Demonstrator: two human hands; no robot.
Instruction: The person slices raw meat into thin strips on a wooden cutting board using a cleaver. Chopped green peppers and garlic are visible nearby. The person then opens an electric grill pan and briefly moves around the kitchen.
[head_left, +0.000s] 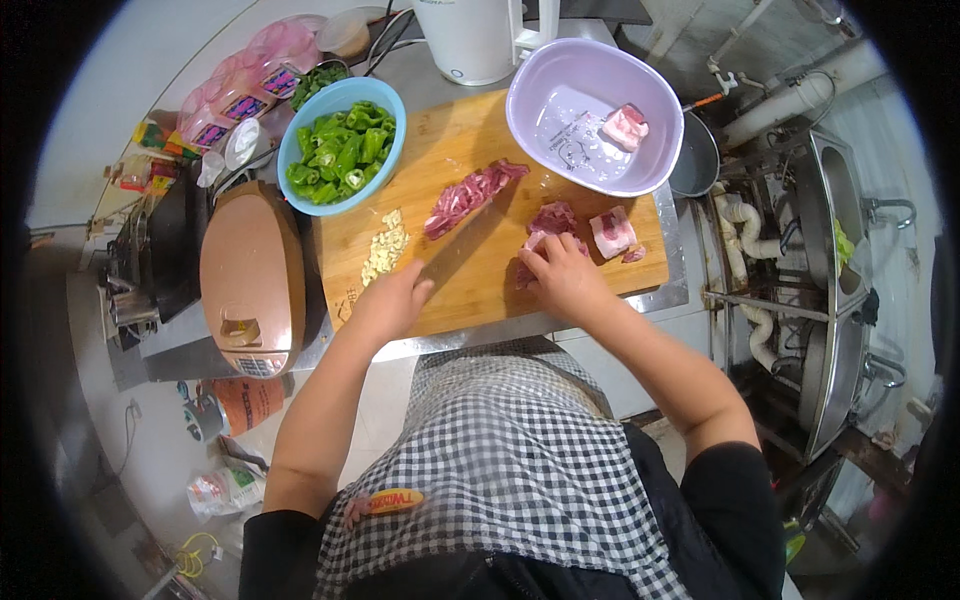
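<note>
My left hand (391, 300) grips a wide-bladed kitchen knife (465, 244), its blade against a row of sliced red meat (474, 196) on the wooden cutting board (480, 304). On the board's right part, my right hand (566, 276) rests with bent fingers on a piece of raw meat (525, 271). Behind those fingers lies more dark red meat (553, 217). A fatty meat chunk (613, 232) and a small scrap (634, 255) are to their right. Chopped garlic (385, 247) is heaped near the board's left edge.
A blue bowl of cut green peppers (286, 161) overlaps the board's far left corner; a lilac basin (521, 112) holding a meat chunk (625, 127) overlaps the far right. A rice cooker (251, 277) stands left, a white electric kettle (469, 37) behind. Steel sinks (825, 300) are right.
</note>
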